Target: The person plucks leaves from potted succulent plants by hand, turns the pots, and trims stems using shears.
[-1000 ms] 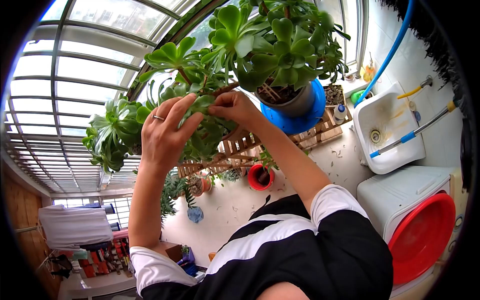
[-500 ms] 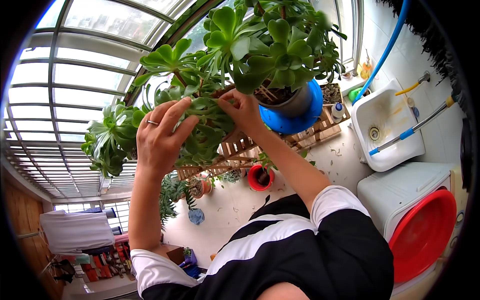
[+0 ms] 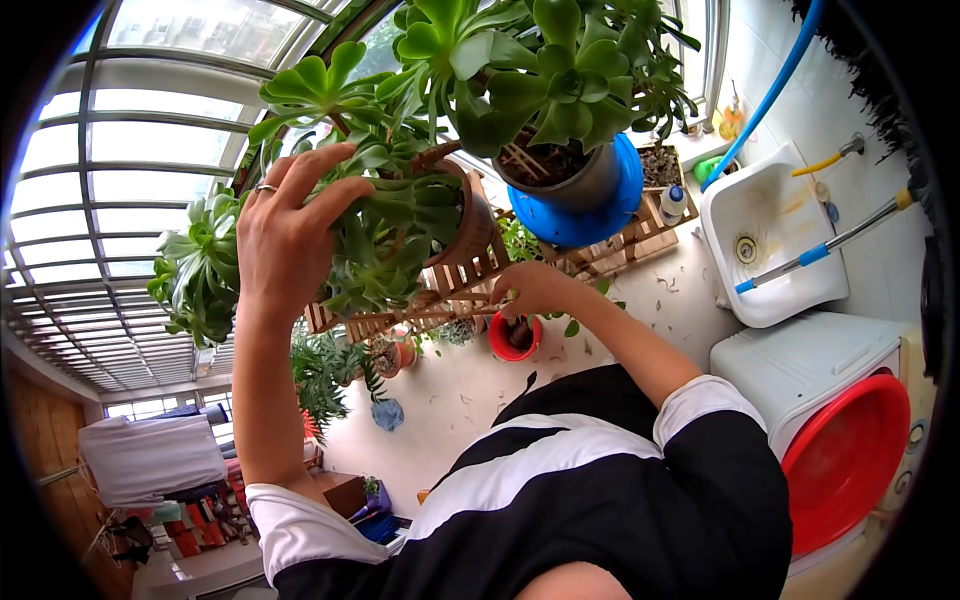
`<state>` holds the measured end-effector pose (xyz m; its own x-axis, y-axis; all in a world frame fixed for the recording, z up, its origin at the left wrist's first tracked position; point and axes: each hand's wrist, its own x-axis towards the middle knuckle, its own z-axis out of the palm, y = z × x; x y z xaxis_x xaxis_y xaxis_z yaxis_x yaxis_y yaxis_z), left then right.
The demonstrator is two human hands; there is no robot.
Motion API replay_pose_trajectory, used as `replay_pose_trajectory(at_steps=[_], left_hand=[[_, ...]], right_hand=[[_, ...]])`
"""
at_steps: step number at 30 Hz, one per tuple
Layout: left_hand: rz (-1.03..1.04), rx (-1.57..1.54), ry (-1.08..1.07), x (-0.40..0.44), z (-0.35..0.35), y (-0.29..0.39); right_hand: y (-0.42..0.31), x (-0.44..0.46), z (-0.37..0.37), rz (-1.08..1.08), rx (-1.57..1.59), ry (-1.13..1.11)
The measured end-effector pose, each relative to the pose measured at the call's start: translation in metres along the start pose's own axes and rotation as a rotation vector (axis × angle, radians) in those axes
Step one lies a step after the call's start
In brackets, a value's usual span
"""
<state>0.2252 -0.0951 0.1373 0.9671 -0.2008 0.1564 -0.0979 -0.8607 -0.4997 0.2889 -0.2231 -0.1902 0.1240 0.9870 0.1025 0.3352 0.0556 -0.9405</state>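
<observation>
My left hand point(image 3: 290, 215) is up against a leafy succulent point(image 3: 385, 235) in a brown pot point(image 3: 476, 220). Its thumb and forefinger reach around some of the green leaves, and the other fingers are partly hidden. A ring shows on one finger. Lower and to the right, my right hand point(image 3: 545, 288) is apart from the plant, beside the wooden slatted stand point(image 3: 470, 290). Its fingers are curled into a pinch with a tiny pale-green bit at the tips, too small to name. Just below it, on the floor, is a red pot point(image 3: 514, 337) with something dark inside.
A grey pot point(image 3: 570, 185) with a large succulent stands on a blue basin point(image 3: 615, 215). At right are a white sink point(image 3: 750, 215), a blue hose point(image 3: 775, 95) and a red tub point(image 3: 850, 460) against a white appliance. Barred windows point(image 3: 150, 155) line the left.
My right hand has left the leaves and moved down and right, above the red pot. My left hand stays at the succulent. The whole view has shifted slightly.
</observation>
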Motion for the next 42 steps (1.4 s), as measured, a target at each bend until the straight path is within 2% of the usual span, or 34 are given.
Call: replay_pose_trajectory(at_steps=[1,3,4,6,7,9,12,15,18,22,24,29,31,35,37,41,42], left_hand=[[0.0,-0.001,0.0,0.0,-0.001,0.0],[0.01,-0.006,-0.011,0.001,-0.002,0.0],[0.009,-0.007,-0.01,0.001,-0.002,0.0],[-0.004,-0.026,-0.016,0.0,-0.001,0.001],[-0.002,-0.027,-0.015,0.0,-0.001,0.001],[-0.033,-0.025,-0.044,0.0,-0.002,0.003],[-0.002,-0.009,-0.011,0.0,-0.002,0.003],[-0.001,-0.007,-0.011,0.001,-0.004,0.005],[-0.006,-0.012,-0.008,0.003,-0.004,0.006],[-0.019,-0.019,0.008,0.003,0.0,0.002],[-0.008,-0.066,0.004,0.001,0.002,-0.002],[-0.005,-0.075,0.0,-0.002,0.003,-0.003],[0.001,-0.069,-0.002,-0.001,0.003,-0.002],[0.002,-0.076,-0.004,-0.001,0.004,0.0],[0.0,-0.082,-0.006,0.0,0.002,0.002],[0.02,-0.075,0.001,0.001,0.0,0.003],[0.018,-0.072,0.005,0.0,0.0,0.003]], right_hand=[[0.0,0.002,0.001,0.001,0.0,0.0],[-0.008,0.014,-0.001,0.039,-0.014,0.2],[-0.012,0.022,-0.003,0.04,-0.015,0.2],[-0.022,0.042,-0.01,0.073,0.271,0.435],[-0.025,0.053,-0.011,0.074,0.272,0.437],[-0.029,0.08,-0.009,0.029,0.31,0.584],[-0.035,0.114,-0.005,-0.096,0.245,0.722],[-0.048,0.132,-0.004,-0.012,0.191,0.783],[-0.052,0.143,0.003,-0.043,0.145,0.858],[-0.046,0.154,0.008,-0.075,0.095,0.855],[-0.045,0.152,0.01,-0.071,0.176,0.887],[-0.044,0.143,0.003,-0.153,0.08,0.83],[-0.05,0.132,-0.005,-0.054,0.195,0.675],[-0.038,0.142,0.0,-0.097,0.309,0.73],[-0.043,0.135,-0.007,-0.222,0.043,0.891],[-0.029,0.133,-0.009,-0.156,0.099,0.963],[-0.03,0.12,-0.011,-0.1,0.276,0.851]])
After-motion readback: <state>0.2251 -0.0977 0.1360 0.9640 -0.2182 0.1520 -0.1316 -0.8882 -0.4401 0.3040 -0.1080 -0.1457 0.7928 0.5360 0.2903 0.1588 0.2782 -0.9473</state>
